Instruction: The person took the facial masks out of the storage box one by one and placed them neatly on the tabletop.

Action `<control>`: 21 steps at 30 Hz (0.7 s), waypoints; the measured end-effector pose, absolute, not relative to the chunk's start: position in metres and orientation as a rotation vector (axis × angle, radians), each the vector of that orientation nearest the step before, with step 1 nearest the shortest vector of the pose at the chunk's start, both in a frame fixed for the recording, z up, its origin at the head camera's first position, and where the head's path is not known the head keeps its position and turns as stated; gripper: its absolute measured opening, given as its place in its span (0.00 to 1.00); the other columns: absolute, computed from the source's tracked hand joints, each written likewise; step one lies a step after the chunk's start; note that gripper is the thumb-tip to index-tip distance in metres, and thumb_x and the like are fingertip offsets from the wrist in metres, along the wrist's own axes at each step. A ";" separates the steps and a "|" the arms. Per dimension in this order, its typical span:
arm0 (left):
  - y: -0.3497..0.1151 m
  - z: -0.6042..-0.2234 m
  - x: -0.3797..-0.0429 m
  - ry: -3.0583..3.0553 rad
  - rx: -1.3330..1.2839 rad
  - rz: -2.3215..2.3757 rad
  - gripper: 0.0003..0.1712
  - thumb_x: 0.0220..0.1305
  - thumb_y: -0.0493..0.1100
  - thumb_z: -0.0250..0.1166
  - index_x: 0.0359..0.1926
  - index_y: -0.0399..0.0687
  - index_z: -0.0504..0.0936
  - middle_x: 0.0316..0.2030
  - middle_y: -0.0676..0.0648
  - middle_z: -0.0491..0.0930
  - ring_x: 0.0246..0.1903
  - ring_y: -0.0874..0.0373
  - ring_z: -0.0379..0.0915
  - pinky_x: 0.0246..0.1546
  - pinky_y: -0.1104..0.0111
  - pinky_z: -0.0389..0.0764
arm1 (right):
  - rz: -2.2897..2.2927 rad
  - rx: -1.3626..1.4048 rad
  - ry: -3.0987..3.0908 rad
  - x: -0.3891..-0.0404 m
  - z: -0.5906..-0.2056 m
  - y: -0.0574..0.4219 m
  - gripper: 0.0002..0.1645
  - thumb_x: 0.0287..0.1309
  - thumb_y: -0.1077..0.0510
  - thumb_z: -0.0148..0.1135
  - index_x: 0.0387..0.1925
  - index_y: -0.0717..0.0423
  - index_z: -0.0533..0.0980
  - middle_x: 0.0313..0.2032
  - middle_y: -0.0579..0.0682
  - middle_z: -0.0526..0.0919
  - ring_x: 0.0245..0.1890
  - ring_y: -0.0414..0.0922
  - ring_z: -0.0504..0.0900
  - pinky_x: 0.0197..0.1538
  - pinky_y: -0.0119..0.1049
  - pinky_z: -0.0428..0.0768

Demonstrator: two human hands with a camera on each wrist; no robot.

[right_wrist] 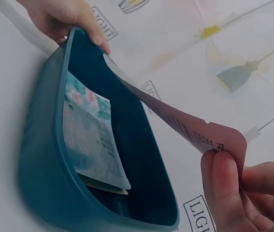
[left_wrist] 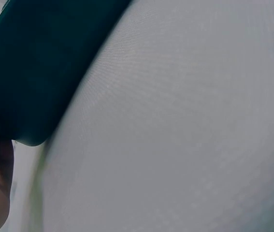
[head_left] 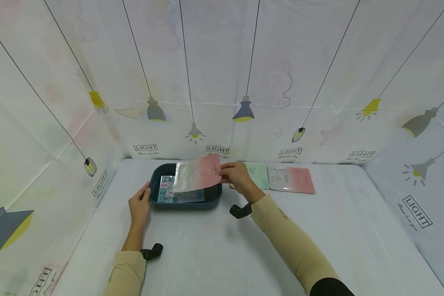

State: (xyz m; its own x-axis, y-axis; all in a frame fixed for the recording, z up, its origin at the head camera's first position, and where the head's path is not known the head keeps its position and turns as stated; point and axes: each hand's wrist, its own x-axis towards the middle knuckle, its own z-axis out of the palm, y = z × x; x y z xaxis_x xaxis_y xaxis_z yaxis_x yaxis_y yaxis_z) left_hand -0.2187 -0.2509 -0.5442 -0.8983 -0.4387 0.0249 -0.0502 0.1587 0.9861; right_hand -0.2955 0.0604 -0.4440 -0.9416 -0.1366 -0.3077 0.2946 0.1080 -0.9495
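A dark teal plastic bin (head_left: 188, 206) stands on the white table with a flower-printed packet (head_left: 166, 191) lying inside. My left hand (head_left: 139, 204) grips its left rim; in the right wrist view, fingers lap over that end. Above the bin, my right hand (head_left: 237, 176) pinches the end of a pink and silver sachet (head_left: 197, 172), like a sheet-mask packet, between thumb and fingers. The sachet hangs tilted over the opening and hides part of the packet below. Under the flowered packet (right_wrist: 88, 130), the right wrist view shows a yellowish edge of another.
Right of the bin, a second pink and silver sachet (head_left: 292, 179) lies flat beside a green one (head_left: 258, 176), partly behind my right hand. A white curtain (head_left: 214, 74) printed with lamps surrounds the table (head_left: 207, 255) at the back and sides.
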 end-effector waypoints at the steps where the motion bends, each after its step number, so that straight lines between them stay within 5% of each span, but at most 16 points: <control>1: -0.250 -0.541 -0.217 -2.137 0.473 -1.804 0.23 0.74 0.44 0.53 0.65 0.41 0.72 0.66 0.45 0.71 0.69 0.56 0.62 0.68 0.65 0.64 | -1.910 0.154 2.067 -0.296 -0.444 0.063 0.17 0.60 0.64 0.64 0.52 0.63 0.79 0.44 0.59 0.85 0.30 0.43 0.86 0.39 0.33 0.86; 7: -0.245 -0.524 -0.211 -2.151 0.472 -1.810 0.22 0.74 0.40 0.52 0.65 0.37 0.71 0.66 0.42 0.70 0.70 0.51 0.61 0.66 0.69 0.65 | -1.954 0.164 2.028 -0.296 -0.446 0.080 0.17 0.59 0.65 0.64 0.51 0.64 0.80 0.41 0.57 0.86 0.28 0.42 0.86 0.37 0.33 0.86; 21: -0.252 -0.553 -0.222 -2.131 0.465 -1.757 0.24 0.74 0.49 0.52 0.65 0.43 0.73 0.66 0.47 0.72 0.69 0.57 0.63 0.67 0.67 0.66 | -1.971 0.102 2.020 -0.288 -0.447 0.122 0.20 0.62 0.64 0.62 0.55 0.66 0.76 0.42 0.55 0.84 0.33 0.42 0.85 0.39 0.31 0.85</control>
State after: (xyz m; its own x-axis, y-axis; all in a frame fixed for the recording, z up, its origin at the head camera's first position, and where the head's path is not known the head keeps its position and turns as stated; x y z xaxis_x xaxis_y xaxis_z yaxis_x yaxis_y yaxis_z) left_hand -0.2225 -0.2517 -0.5533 -0.8890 -0.4550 0.0522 -0.0357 0.1824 0.9826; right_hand -0.2875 0.1219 -0.4475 -0.9476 -0.1673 -0.2722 0.2680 0.0478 -0.9622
